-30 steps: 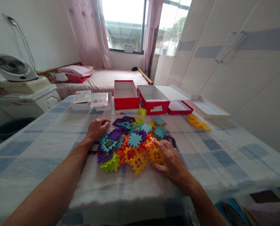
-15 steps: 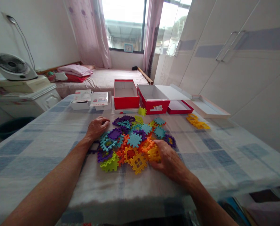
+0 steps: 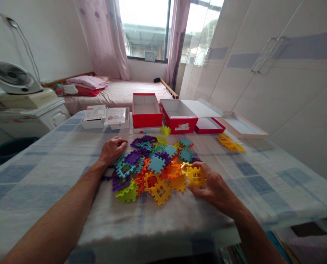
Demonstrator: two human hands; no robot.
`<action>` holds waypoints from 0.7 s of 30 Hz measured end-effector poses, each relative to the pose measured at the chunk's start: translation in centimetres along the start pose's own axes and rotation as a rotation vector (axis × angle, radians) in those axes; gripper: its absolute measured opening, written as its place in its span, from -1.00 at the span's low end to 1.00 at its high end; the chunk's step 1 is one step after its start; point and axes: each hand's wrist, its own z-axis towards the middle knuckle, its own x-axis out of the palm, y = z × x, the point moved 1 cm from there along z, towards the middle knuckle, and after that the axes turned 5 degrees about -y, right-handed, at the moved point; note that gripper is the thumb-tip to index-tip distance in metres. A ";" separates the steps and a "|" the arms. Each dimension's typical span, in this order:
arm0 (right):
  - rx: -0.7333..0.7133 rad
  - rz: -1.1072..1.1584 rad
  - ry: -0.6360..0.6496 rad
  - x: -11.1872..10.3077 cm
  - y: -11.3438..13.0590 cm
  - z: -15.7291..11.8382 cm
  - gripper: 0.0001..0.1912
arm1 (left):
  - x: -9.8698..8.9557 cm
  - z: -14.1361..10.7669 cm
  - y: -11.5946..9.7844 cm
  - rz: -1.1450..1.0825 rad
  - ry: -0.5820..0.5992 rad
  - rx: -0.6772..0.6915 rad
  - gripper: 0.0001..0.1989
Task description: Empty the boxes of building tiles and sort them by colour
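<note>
My right hand (image 3: 211, 183) pinches a yellow interlocking building piece (image 3: 195, 177) with a window grid, at the right side of a mixed pile. My left hand (image 3: 114, 148) lies loosely on the tablecloth by the pile's left edge, holding nothing, its fingers slightly bent. Between the hands are several notched plastic pieces: a light-blue square (image 3: 156, 164), a purple piece (image 3: 133, 157), a green piece (image 3: 127, 192) and an orange piece (image 3: 173, 170). Nearest me is a yellow-orange window piece (image 3: 161, 192). Some pieces are partly hidden under others.
A separate heap of yellow pieces (image 3: 230, 142) lies to the right. Along the far side stand a red open box (image 3: 147, 120), a second red box (image 3: 181, 125), a shallow red lid (image 3: 210, 130), a pale tray (image 3: 255, 134) and two small white boxes. The checked tablecloth (image 3: 262, 183) covers the table.
My right hand has moved right, away from the pile, carrying the yellow window piece. A yellow-orange piece it covered now shows. My left hand has stayed put.
</note>
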 end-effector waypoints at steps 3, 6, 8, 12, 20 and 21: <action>0.067 0.011 -0.004 -1.5 -1.0 0.2 -0.54 | 0.0 0.0 0.1 -0.007 0.013 0.004 -0.63; 0.150 0.023 -0.041 -3.3 -3.2 1.3 -0.53 | 0.0 0.1 0.2 -0.023 0.025 0.011 -0.62; 0.217 -0.052 -0.144 -4.6 -5.3 2.6 -0.49 | 0.1 0.1 0.3 -0.025 0.033 0.013 -0.60; 0.309 -0.273 -0.338 -6.9 -10.4 6.6 -0.46 | 0.2 0.2 0.5 -0.026 0.035 0.010 -0.59; 0.174 -0.417 -0.422 -7.2 -14.1 9.0 -0.35 | 0.1 0.1 0.3 -0.038 0.028 0.009 -0.63; 0.140 -0.364 -0.381 -6.6 -13.4 8.3 -0.42 | 0.0 0.1 0.2 -0.041 0.023 0.005 -0.64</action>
